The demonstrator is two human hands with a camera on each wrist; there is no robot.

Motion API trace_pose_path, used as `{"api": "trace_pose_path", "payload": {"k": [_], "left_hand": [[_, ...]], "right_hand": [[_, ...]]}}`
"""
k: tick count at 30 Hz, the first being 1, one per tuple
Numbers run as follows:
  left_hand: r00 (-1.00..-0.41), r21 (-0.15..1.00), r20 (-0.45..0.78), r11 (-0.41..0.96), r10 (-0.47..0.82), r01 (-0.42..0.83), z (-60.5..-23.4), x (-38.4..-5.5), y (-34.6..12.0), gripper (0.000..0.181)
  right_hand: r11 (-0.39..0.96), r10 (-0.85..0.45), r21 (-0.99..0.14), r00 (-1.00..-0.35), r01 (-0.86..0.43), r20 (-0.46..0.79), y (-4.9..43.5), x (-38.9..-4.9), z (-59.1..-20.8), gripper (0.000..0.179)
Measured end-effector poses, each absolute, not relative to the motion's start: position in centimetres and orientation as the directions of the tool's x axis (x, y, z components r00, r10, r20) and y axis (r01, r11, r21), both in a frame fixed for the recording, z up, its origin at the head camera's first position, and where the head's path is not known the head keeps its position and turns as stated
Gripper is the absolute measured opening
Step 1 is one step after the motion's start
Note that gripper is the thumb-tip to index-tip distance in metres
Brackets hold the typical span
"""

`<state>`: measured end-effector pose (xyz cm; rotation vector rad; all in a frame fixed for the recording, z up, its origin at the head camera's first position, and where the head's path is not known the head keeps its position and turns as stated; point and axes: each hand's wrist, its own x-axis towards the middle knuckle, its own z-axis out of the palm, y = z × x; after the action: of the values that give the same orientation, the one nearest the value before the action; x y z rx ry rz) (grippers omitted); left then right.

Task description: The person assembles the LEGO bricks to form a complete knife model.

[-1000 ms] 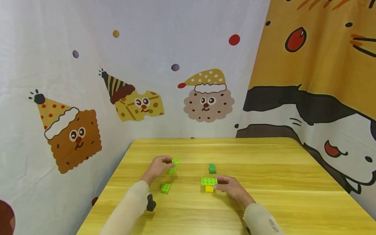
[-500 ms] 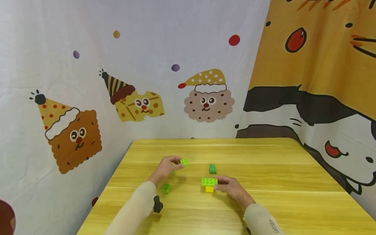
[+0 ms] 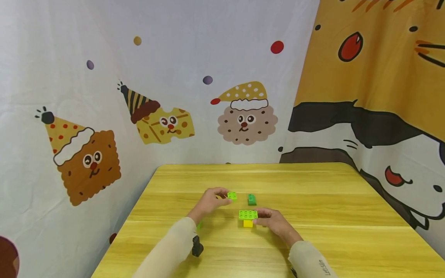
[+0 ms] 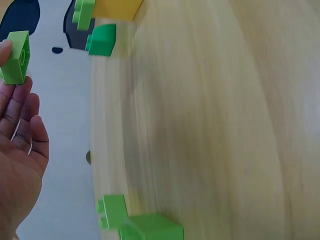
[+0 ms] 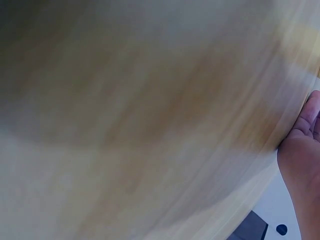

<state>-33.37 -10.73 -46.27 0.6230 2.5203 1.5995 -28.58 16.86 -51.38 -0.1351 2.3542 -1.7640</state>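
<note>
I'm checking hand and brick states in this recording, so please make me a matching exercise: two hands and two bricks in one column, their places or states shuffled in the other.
1. Left hand
2. Right hand
3. Dark green brick
4. Yellow brick

A. Gripping the brick stack
B. Directly beneath the wide light green brick
C. Pinching a square light green brick
D. On the table, touched by neither hand

Right pairs: 1-C, 2-A, 3-D, 4-B

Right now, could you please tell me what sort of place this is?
Possibly a play corner: printed cartoon cloth hangs beyond a wood-grain table, over which the left hand holds a green toy brick.
</note>
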Motion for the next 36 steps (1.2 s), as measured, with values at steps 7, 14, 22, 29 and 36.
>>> {"api": "trace_pose_path", "payload": {"k": [7, 14, 22, 29, 36], "left_hand": [[-0.911, 0.877, 0.133, 0.382, 0.390, 0.291, -46.5, -33.1, -9.1, 0.037], [-0.908, 0.876, 0.103, 0.395, 0.407, 0.277, -47.3, -32.8, -8.0, 0.035], [-0.899, 0.879, 0.101, 0.385, 0.425, 0.281, -48.0, -32.3, -7.1, 0.026], [-0.896, 0.879, 0.090, 0.388, 0.435, 0.277, -48.6, -32.2, -6.7, 0.027], [-0.890, 0.869, 0.102, 0.395, 0.445, 0.297, -49.1, -32.2, -6.3, 0.027]], "right_hand": [[0.300, -0.181, -0.953, -0.978, 0.046, -0.104, 16.9, -28.7, -51.5, 0.049], [0.290, -0.194, -0.956, -0.976, 0.041, -0.100, 16.9, -28.7, -51.5, 0.049], [0.276, -0.189, -0.959, -0.976, 0.057, -0.112, 16.9, -28.6, -51.3, 0.049], [0.282, -0.191, -0.958, -0.976, 0.048, -0.105, 16.9, -28.7, -51.4, 0.051], [0.291, -0.186, -0.955, -0.976, 0.056, -0.114, 16.9, -28.8, -51.5, 0.052]]}}
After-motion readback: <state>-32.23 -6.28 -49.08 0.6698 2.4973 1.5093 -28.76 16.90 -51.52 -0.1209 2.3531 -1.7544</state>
